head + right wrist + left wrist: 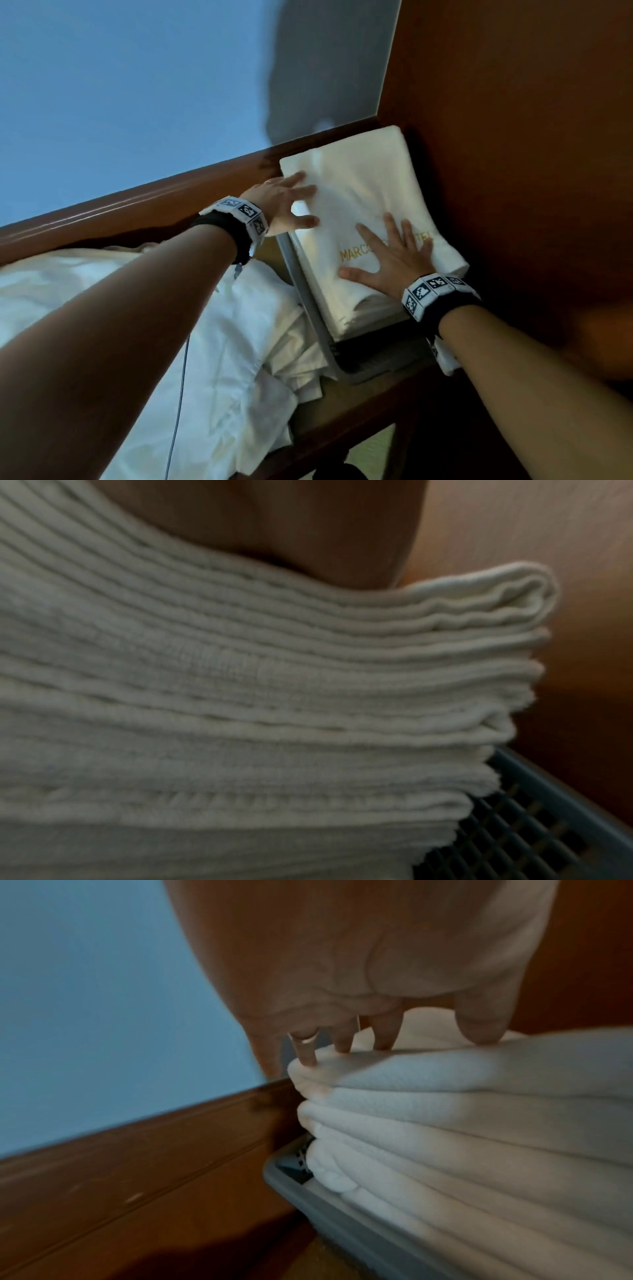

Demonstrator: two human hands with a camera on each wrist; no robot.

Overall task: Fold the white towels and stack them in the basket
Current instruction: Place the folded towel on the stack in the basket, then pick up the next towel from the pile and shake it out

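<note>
The right hand (pixel 390 253) is covering the middle letters of the gold lettering (pixel 356 254) on the top towel (pixel 359 192). The stacked towels (pixel 240 696) are hiding most of the basket (pixel 308 301). At 12 o'clock in the right wrist view, the picture's edge is cutting off the blurred palm.

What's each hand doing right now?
Left hand: open, fingers resting on the top towel.
Right hand: open, flat on the same towel.
</note>
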